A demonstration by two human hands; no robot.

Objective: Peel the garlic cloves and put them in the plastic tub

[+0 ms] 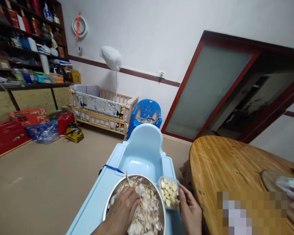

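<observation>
A round metal bowl (pixel 164 213) full of garlic skins and cloves (pixel 147 199) stands on the tray of a light blue plastic child's chair (pixel 87 205). My left hand (pixel 124 205) reaches over the bowl, back upward, with its fingers curled together on the skins; the fingertips and whatever they grip are hidden. To the bowl's right is a small clear plastic container (pixel 161 181) holding peeled garlic cloves (pixel 169 192). My right hand (pixel 189 205) pinches the right rim of this container between thumb and fingers.
A wooden table (pixel 222 160) with a glass turntable (pixel 269 179) stands close on the right. Beyond the chair are a blue plastic seat (pixel 149 109) and a wooden crib (pixel 100 119). Bags and boxes (pixel 29 117) lie on the left floor, beneath crowded shelves (pixel 26 32).
</observation>
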